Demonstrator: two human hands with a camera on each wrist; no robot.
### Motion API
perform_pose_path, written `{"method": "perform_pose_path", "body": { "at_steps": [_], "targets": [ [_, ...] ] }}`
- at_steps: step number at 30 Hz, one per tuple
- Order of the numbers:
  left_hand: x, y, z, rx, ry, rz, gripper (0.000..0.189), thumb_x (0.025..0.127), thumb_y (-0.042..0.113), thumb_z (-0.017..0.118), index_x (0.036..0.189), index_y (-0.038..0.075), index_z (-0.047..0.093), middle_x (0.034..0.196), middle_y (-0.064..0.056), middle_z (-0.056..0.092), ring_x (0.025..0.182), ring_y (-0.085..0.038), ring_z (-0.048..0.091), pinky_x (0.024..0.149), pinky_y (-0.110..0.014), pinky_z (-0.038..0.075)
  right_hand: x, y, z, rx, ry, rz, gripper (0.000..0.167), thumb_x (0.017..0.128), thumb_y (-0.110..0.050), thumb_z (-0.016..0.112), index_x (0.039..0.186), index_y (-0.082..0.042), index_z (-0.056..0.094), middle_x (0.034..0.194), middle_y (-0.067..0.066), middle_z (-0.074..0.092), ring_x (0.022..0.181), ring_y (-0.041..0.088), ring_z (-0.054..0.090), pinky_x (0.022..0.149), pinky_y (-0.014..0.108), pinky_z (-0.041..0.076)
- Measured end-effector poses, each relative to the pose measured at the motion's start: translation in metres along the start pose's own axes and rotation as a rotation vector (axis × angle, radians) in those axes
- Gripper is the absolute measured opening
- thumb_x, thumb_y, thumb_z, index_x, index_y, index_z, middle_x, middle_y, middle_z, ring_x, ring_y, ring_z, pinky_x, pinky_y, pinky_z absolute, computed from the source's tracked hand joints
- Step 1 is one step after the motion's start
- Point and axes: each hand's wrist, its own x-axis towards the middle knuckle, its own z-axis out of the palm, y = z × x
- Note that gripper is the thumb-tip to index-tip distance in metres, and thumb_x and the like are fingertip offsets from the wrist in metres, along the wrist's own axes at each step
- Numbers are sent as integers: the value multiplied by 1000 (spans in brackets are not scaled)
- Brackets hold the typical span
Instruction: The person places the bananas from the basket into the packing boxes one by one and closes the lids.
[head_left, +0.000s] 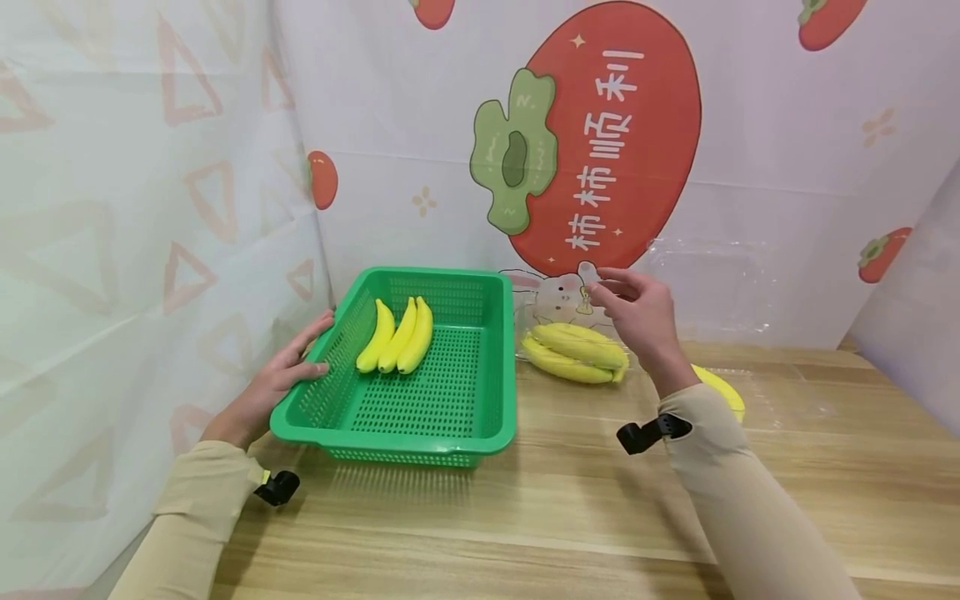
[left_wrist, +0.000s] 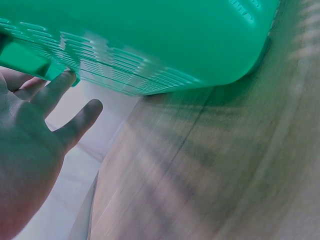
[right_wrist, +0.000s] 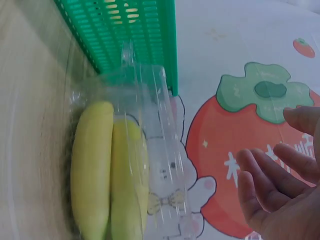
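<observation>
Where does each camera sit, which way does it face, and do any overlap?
Head: on the head, facing forward and down at the green basket; left grip, right grip and sleeves show.
Left wrist: on that wrist, facing the basket's outer side and the table; left grip shows at left.
Right wrist: on that wrist, facing bananas in a clear container and the printed wall; right grip shows at right.
Head and right wrist share the green basket and those bananas.

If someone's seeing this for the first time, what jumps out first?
Probably the big red fruit printed on the backdrop, high in the head view, right of center. Next comes the bright green basket, lower and to the left, with three yellow bananas inside along its left side. More bananas show through a clear plastic box at the basket's right.
</observation>
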Motion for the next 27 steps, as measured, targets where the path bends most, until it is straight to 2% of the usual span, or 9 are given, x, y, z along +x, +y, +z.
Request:
{"method": "perform_pose_path", "body": {
  "at_steps": [2, 10, 15, 20, 27],
  "targets": [
    [0, 1, 1, -6, -3, -4, 75, 110, 10, 49, 173, 21, 9, 181, 3, -9, 107, -6, 70, 82, -27, 64, 2, -3, 5, 10, -7, -4, 51, 103, -41, 70, 144, -12, 66, 128, 16, 74, 94, 3, 72, 84, 18, 56],
    [0, 1, 1, -20, -6, -4, 76, 110, 9, 49, 173, 21, 9, 181, -1, -10, 105, -7, 71, 82, -27, 64, 9, -18, 24, 69, -31, -26, 54, 101, -45, 71, 144, -13, 66, 129, 13, 75, 104, 16, 73, 85, 22, 57],
    [1, -1, -1, 4, 1, 0, 75, 110, 9, 49, 173, 22, 10, 181, -1, -10, 110, -4, 68, 82, -25, 63, 12, -28, 35, 102, -40, -37, 50, 101, -43, 72, 142, -15, 68, 130, 12, 75, 101, 14, 74, 88, 25, 58],
    [1, -1, -2, 43, 6, 19, 74, 110, 9, 49, 173, 21, 12, 182, 2, -9, 122, 3, 60, 85, -22, 61, 15, -36, 44, 124, -56, -39, 47, 101, -40, 73, 141, -16, 69, 126, 11, 76, 104, 19, 73, 91, 31, 58],
    [0, -1, -1, -2, -10, 39, 74, 110, 7, 48, 173, 18, 10, 181, 1, -10, 124, 1, 60, 85, -23, 62, 18, -50, 56, 126, -85, -35, 46, 100, -40, 74, 141, -19, 69, 128, 10, 76, 103, 18, 73, 98, 39, 58]
  ]
}}
